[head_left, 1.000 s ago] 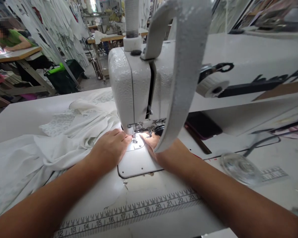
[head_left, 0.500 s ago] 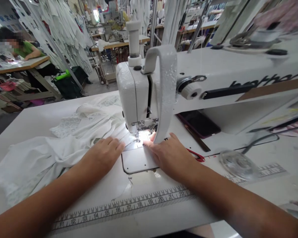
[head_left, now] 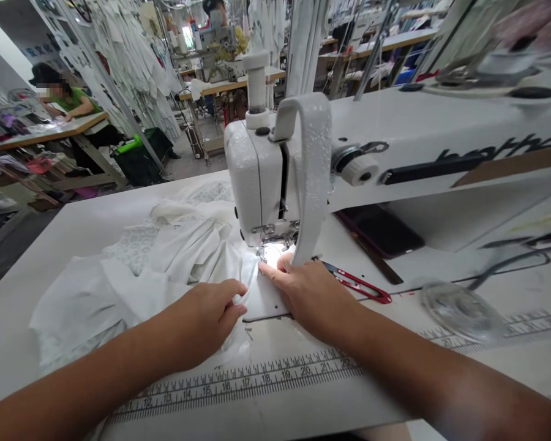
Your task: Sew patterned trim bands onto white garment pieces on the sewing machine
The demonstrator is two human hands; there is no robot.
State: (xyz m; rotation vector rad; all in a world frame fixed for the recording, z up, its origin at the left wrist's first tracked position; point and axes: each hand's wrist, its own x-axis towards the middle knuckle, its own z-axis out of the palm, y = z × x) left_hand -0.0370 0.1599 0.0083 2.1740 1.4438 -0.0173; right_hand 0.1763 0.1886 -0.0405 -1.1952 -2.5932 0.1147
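White fabric (head_left: 135,272), partly lace-patterned, lies gathered left of the sewing machine (head_left: 245,174) and runs to the lit presser foot (head_left: 262,251). My left hand (head_left: 204,318) is at the fabric's near edge, thumb and forefinger curled around it with a small gap between them. Close to the presser foot, my right hand (head_left: 312,294) has its thumb and bent forefinger at the fabric edge; its other fingers are partly behind the curved white lever (head_left: 319,177). Red-handled thread snips (head_left: 360,286) lie just right of that hand.
A dark phone (head_left: 383,231) and a brown strip (head_left: 376,260) lie under the machine arm. A clear round object (head_left: 461,309) sits at right. A printed ruler (head_left: 239,383) runs along the front edge. Another person (head_left: 78,101) works at a table at far left.
My left hand has moved nearer to me, and its thumb now shows apart from the forefinger. The fabric edge has swung towards me. The right hand stays by the presser foot; the view shifted slightly.
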